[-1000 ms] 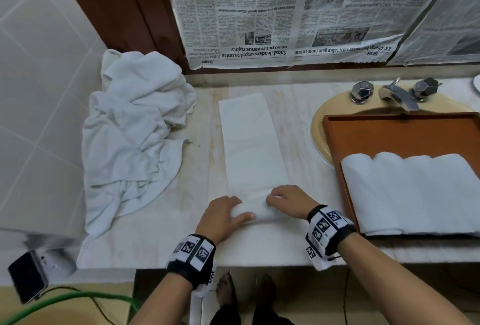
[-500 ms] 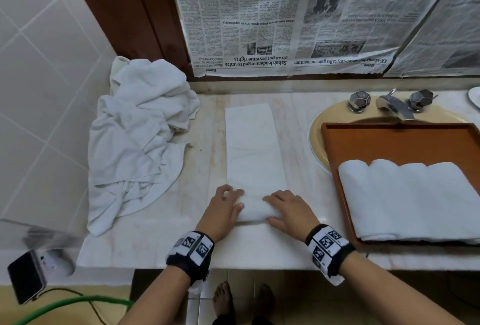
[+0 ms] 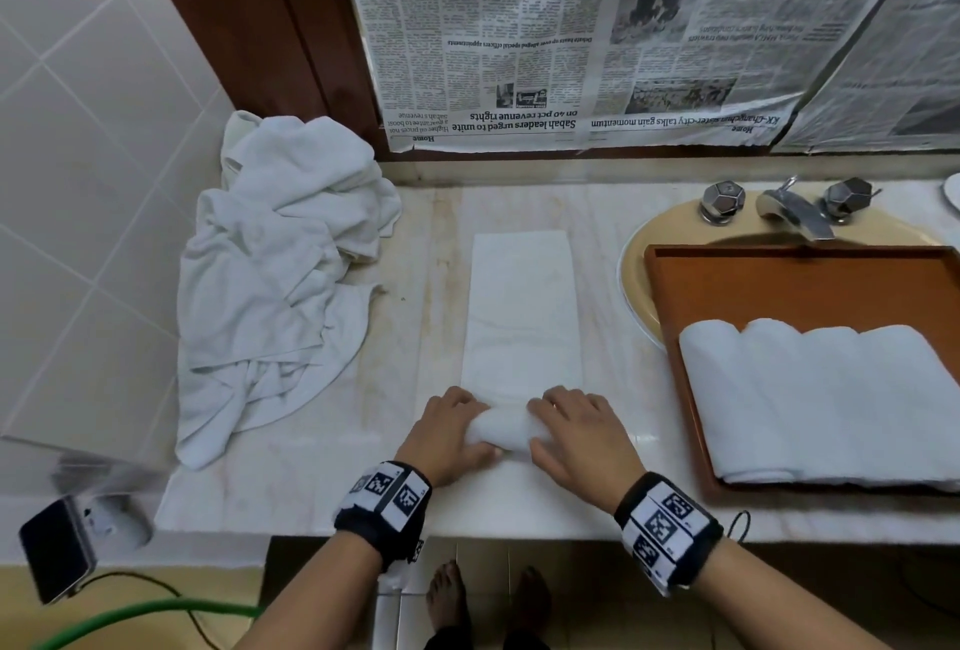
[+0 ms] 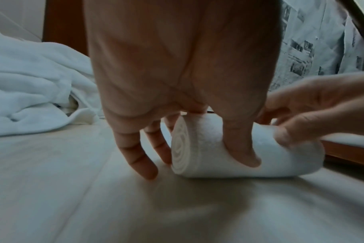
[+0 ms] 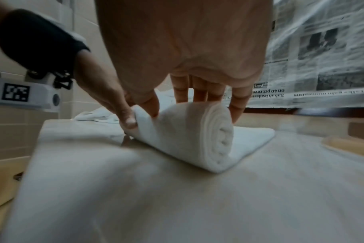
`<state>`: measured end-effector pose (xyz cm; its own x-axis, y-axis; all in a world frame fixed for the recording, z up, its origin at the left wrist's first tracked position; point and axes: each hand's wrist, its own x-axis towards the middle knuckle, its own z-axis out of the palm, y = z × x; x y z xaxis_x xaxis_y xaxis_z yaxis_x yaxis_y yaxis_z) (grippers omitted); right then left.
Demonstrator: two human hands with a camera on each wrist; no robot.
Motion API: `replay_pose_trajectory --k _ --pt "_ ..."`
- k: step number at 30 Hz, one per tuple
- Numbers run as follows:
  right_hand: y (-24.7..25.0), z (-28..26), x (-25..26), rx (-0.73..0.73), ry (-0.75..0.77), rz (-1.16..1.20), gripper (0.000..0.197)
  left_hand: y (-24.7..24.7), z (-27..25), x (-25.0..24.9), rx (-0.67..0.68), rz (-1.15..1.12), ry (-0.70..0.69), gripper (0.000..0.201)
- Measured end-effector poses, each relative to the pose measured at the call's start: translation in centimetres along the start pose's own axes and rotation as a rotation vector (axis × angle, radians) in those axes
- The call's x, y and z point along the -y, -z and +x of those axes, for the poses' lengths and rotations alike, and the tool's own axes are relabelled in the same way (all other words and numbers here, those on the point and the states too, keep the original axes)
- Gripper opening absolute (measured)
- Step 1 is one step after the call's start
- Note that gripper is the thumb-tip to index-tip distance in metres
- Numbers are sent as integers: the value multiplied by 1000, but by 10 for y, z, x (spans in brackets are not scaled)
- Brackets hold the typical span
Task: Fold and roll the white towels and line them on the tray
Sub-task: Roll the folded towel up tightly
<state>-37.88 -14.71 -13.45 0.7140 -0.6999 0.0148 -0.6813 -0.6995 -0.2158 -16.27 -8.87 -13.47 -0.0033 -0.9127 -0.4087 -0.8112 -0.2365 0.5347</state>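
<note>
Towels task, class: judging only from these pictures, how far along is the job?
Done: four rolled towels lie side by side on the tray. In hand: the left hand and right hand grip the folded towel, rolled only at its near end. Left: the flat part, then the crumpled pile.

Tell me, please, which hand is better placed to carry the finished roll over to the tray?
Probably the right hand: it grips the half-rolled towel on the side nearest the tray, which sits to the right. The left hand would have to cross over.
</note>
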Motion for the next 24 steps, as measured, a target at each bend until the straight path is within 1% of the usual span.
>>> replay_pose_trajectory --k 2,4,5,7,9,11,12,13,14,15,16,17,18,19,21,22,24 --pt "-6 -3 -1 40 55 -17 51 3 2 0 30 -8 4 53" --pt "-7 0 -6 147 43 57 56 3 2 1 43 25 10 59" --pt "-6 3 -10 194 26 116 61 2 1 1 27 73 -1 64" --pt "-2 10 -14 309 -45 281 67 -3 0 2 -82 131 -77 70" --pt "4 20 -18 377 -124 378 60 -8 0 2 -200 53 -179 66" --pt "7 28 -20 424 -189 430 45 -12 1 2 -236 -49 -209 55" --pt "7 29 -19 429 -231 461 40 -14 3 3 -228 -80 -194 52" --pt "6 28 -17 404 -267 480 43 -14 5 5 -201 -99 -173 51" --pt "5 23 -14 313 -266 428 49 -12 7 6 -161 -107 -154 52" --pt "2 16 -10 180 -233 295 54 -9 11 7 -119 -106 -142 53" --pt "-2 8 -5 90 -195 160 55 -4 16 7 -76 -99 -133 55" --pt "-6 0 1 26 -159 53 54 2 20 6 -31 -92 -131 58" --pt "-9 -5 6 -15 -140 -2 55 7 23 3 12 -83 -130 61" --pt "-12 -8 10 -32 -137 -18 58 11 26 0 51 -73 -127 62" --pt "-17 -6 10 4 -165 -17 63 16 29 -6 104 -32 -109 57" --pt "-17 -3 7 45 -168 -20 62 15 29 -6 102 15 -97 56" --pt "-10 8 0 151 -163 0 56 14 25 -6 33 125 -70 61"
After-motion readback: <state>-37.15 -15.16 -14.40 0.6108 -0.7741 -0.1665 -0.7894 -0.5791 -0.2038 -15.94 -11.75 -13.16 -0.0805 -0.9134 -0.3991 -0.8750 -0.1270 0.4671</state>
